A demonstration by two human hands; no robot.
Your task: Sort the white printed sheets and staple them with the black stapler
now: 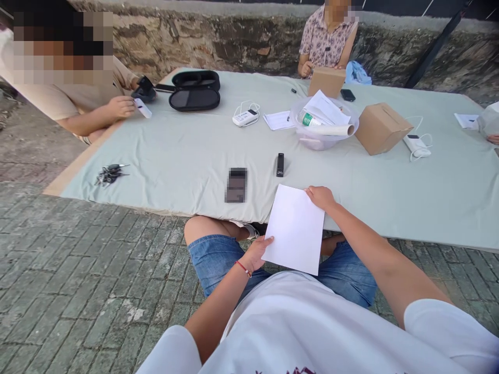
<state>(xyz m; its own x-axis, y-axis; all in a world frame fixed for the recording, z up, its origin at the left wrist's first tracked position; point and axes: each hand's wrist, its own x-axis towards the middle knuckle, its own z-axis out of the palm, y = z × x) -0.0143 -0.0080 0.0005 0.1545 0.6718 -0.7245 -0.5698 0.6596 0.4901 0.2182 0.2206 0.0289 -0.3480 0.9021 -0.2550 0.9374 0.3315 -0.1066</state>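
Observation:
A blank white sheet of paper (pixel 295 228) is held between my two hands, partly over the table's front edge and partly over my lap. My left hand (pixel 257 253) grips its lower left edge, thumb on top and the other fingers underneath. At the upper right corner, my right hand (pixel 320 198) pinches the sheet, its fingertips partly hidden. Just beyond the paper lies a small black device (pixel 280 165). To the left of that, a dark phone-like object (pixel 236 185) rests flat near the table edge.
On the cloth-covered table (pixel 175 156) are keys (pixel 111 174), an open black case (pixel 195 91), a white power bank (pixel 246 117), a plastic basin (pixel 317 139) with papers, and a cardboard box (pixel 382 127). One person (pixel 93 104) sits left; another (pixel 327 39) sits across.

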